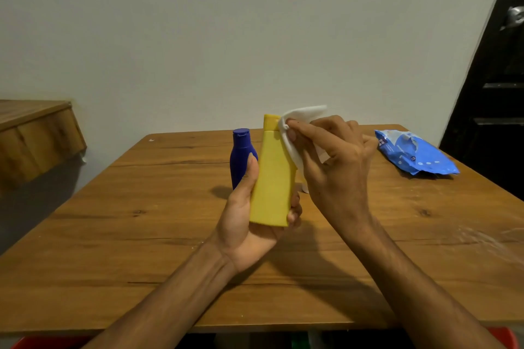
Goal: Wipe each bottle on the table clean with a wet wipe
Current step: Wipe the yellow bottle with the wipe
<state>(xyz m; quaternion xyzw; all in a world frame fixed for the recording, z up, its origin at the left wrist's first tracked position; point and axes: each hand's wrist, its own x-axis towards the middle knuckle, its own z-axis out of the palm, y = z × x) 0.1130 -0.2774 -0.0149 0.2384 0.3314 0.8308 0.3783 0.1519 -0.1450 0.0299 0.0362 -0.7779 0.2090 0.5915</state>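
Your left hand curls round the bottom of the yellow bottle, holding it above the tabletop. Your right hand pinches the white wet wipe against its cap. Behind, the blue bottle stands half hidden by your left thumb. A small white thing peeks out behind your right hand, too hidden to tell. Far right lies the blue wipes pack.

Left hand: grips tall yellow plastic bottle above wooden table.
Right hand: presses white wet wipe against its cap.
Behind: small blue plastic bottle.
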